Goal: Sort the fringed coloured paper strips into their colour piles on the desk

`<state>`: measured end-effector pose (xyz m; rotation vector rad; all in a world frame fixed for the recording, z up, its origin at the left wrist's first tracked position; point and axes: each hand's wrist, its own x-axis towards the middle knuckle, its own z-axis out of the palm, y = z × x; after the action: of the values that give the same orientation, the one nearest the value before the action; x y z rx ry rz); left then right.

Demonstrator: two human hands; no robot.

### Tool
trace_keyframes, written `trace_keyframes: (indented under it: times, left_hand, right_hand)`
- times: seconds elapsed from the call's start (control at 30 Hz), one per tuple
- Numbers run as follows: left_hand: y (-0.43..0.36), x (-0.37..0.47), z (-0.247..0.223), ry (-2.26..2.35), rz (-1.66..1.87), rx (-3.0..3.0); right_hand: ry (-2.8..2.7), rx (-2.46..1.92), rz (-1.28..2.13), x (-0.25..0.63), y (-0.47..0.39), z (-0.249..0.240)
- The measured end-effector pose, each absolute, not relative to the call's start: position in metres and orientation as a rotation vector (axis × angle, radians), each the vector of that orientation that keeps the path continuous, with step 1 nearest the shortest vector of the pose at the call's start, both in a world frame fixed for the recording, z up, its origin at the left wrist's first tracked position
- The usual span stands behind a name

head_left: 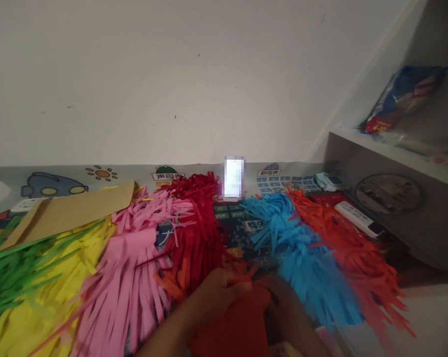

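Low in the middle, my left hand [218, 290] is closed on a sheet of orange-red tissue paper [233, 325], thumb across its upper part. My right hand [285, 297], dark and blurred, grips the same paper at its right edge; its fingertips are partly hidden. Orange strips of fringe [175, 280] stick out above and left of my hands. Left of them lie fringed paper bunches: dark red [197, 233], pink [129, 277], yellow [56, 282] and green [11, 272]. To the right are a blue bunch [309, 267] and a red-orange bunch [353, 263].
A lit phone [233, 177] stands against the wall at the back. A brown paper folder [75, 213] rests behind the yellow fringe. On the right are a white labelled box [357, 218] and a shelf [395, 148] bearing a blue snack bag [406, 96]. A printed mat [246, 238] covers the table.
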<state>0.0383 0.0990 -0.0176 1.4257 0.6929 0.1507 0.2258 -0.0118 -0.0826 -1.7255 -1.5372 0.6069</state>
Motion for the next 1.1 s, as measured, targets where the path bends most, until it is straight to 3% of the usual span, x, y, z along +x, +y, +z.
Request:
trace_keyframes:
  times: [0.33, 0.53, 0.77, 1.1]
  left_hand:
    - [0.098, 0.039, -0.018, 0.678, 0.157, 1.405]
    - [0.099, 0.037, -0.021, 0.653, 0.122, 1.443]
    - [0.097, 0.035, -0.015, 0.651, 0.123, 1.312]
    - [0.094, 0.034, -0.002, 0.696, 0.109, 1.154]
  right_hand:
    - [-1.24, -1.716, 0.506, 0.241, -0.012, -0.068]
    - [-1.123, -1.624, 0.365, 0.245, 0.102, -0.023]
    - [-0.993, -1.662, 0.171, 0.232, 0.251, -0.047]
    - [-1.09, -1.528, 0.228, 0.241, 0.28, -0.077]
